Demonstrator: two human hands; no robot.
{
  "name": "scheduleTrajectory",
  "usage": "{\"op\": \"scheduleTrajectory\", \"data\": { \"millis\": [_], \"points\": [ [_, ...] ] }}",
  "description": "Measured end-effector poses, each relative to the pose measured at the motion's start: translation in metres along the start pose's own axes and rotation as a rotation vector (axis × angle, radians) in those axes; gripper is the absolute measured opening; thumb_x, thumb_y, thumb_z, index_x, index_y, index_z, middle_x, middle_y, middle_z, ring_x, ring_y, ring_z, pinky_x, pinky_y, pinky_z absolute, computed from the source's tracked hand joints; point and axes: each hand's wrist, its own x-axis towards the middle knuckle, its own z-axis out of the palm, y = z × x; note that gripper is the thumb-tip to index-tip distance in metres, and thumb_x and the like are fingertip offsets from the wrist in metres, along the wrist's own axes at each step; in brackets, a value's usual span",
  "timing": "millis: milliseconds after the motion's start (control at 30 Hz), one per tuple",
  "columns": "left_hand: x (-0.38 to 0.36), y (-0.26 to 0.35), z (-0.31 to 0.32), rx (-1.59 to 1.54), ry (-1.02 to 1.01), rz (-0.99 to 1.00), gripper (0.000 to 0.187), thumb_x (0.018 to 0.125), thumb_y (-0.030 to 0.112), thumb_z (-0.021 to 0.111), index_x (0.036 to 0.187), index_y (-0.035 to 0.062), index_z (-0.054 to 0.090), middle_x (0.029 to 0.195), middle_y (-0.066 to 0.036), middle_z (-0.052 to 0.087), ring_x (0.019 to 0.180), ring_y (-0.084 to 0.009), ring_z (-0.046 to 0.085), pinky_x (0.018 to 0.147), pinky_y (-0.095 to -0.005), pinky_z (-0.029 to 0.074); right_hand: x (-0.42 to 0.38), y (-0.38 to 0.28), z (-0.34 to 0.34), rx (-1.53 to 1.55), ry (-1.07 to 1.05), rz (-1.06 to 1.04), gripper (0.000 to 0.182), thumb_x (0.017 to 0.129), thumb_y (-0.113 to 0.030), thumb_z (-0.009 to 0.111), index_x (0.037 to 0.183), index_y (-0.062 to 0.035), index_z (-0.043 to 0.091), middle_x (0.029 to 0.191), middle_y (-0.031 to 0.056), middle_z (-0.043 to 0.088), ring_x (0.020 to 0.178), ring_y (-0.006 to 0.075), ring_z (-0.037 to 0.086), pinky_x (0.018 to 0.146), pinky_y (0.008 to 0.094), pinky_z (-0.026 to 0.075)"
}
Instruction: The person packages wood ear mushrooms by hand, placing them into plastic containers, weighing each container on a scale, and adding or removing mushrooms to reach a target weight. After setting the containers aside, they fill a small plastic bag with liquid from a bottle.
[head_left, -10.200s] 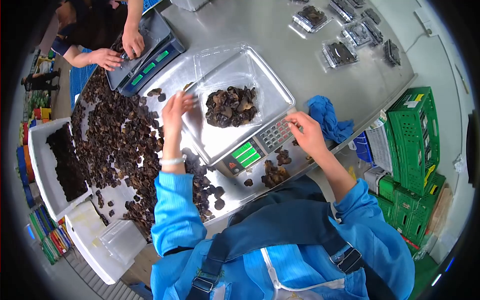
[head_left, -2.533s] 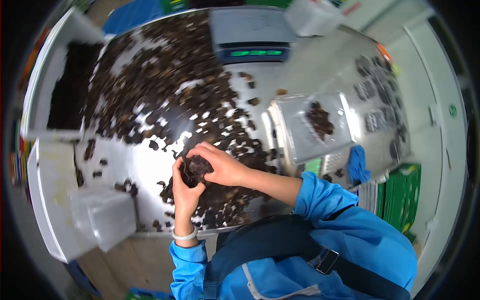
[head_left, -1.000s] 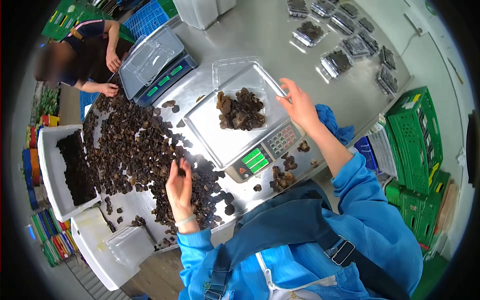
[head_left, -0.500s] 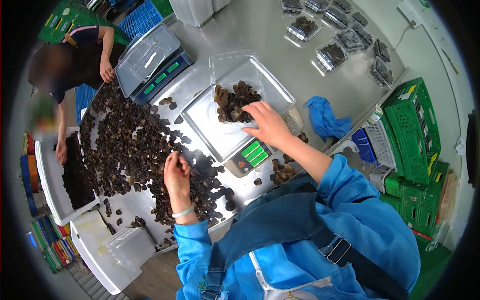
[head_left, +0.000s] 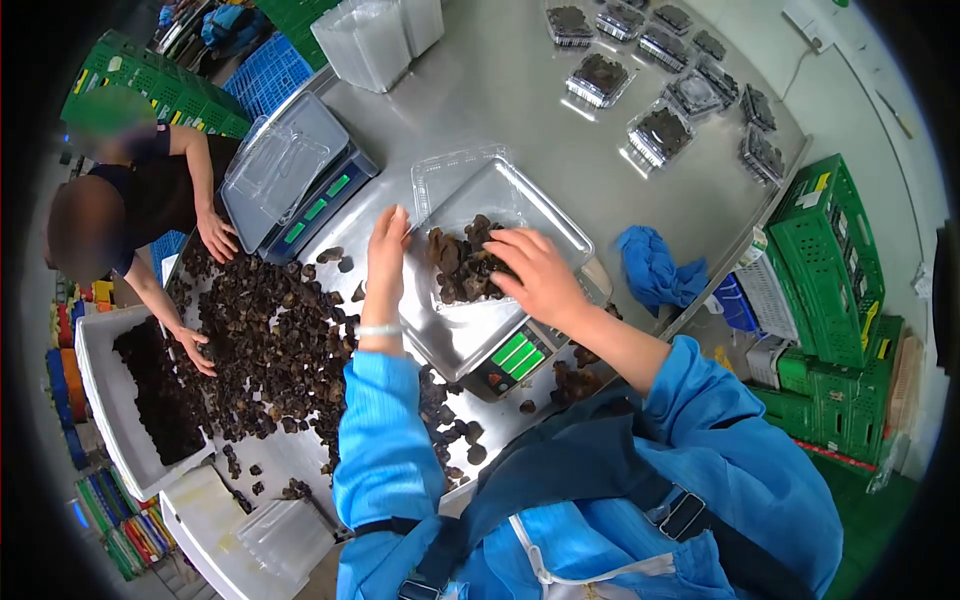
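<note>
A clear plastic clamshell box [head_left: 425,285] sits on the metal tray [head_left: 555,222] of a scale [head_left: 535,352], its lid [head_left: 455,170] folded back. Dark, curled wood ear mushrooms [head_left: 465,265] are heaped in it. My right hand [head_left: 540,277] rests on the right side of this heap, fingers spread and thumb apart. At the tray's left edge is my left hand [head_left: 386,255], raised beside the box with its fingers stretched out; nothing shows in it. A large pile of loose wood ear mushrooms [head_left: 270,350] covers the table to the left.
Filled, closed boxes [head_left: 660,135] stand at the far right. A second scale [head_left: 310,205] holds an empty clamshell. Across the pile, a co-worker's hands [head_left: 195,350] are near a white bin [head_left: 105,390]. A blue cloth [head_left: 655,265] and green crates [head_left: 825,260] are to the right.
My left hand has moved from the mushroom pile up to the tray's left edge, its fingers straightening. My right hand now reaches onto the heap. The co-worker's hand has left the white bin.
</note>
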Motion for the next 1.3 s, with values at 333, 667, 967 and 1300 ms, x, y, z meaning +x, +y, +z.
{"op": "scheduleTrajectory", "data": {
  "millis": [333, 667, 967, 1300],
  "points": [
    [-0.065, -0.007, -0.017, 0.307, -0.118, 0.354, 0.044, 0.091, 0.029, 0.073, 0.123, 0.0022, 0.06, 0.121, -0.012, 0.062, 0.117, -0.0211, 0.055, 0.096, -0.0406, 0.047, -0.047, 0.023, -0.028, 0.35, 0.142, 0.42, 0.025, 0.094, -0.018, 0.066, 0.114, -0.0034, 0.066, 0.095, 0.0094, 0.071, 0.078, 0.0191, 0.068, 0.07, 0.0315, 0.055],
    [-0.128, -0.051, -0.029, -0.264, -0.212, -0.194, 0.037, 0.094, 0.005, 0.069, 0.127, 0.0049, 0.053, 0.103, -0.006, 0.057, 0.087, -0.0155, 0.066, 0.079, -0.0275, 0.059, -0.054, 0.036, -0.014, 1.107, -0.266, 0.86, 0.041, 0.098, -0.007, 0.061, 0.133, -0.0066, 0.04, 0.105, 0.0181, 0.065, 0.092, 0.025, 0.069, 0.076, 0.0339, 0.057],
    [-0.154, -0.065, -0.029, -0.207, -0.068, -0.15, 0.03, 0.096, -0.002, 0.061, 0.125, 0.0028, 0.053, 0.084, -0.003, 0.061, 0.071, -0.0135, 0.062, 0.065, -0.0275, 0.053, -0.049, 0.032, 0.0, 0.971, -0.342, 0.877, 0.03, 0.093, 0.0, 0.062, 0.116, -0.0046, 0.044, 0.094, 0.0208, 0.068, 0.085, 0.0289, 0.071, 0.071, 0.0351, 0.058],
    [-0.341, -0.151, -0.407, 0.724, 1.034, -0.007, 0.047, 0.096, 0.01, 0.063, 0.139, 0.0011, 0.05, 0.131, -0.017, 0.057, 0.108, -0.025, 0.062, 0.093, -0.0365, 0.052, -0.014, 0.177, -0.097, 1.202, 0.273, 0.546, 0.024, 0.095, -0.003, 0.062, 0.115, -0.0077, 0.05, 0.11, 0.0224, 0.067, 0.099, 0.0313, 0.069, 0.084, 0.0381, 0.059]
  ]
}}
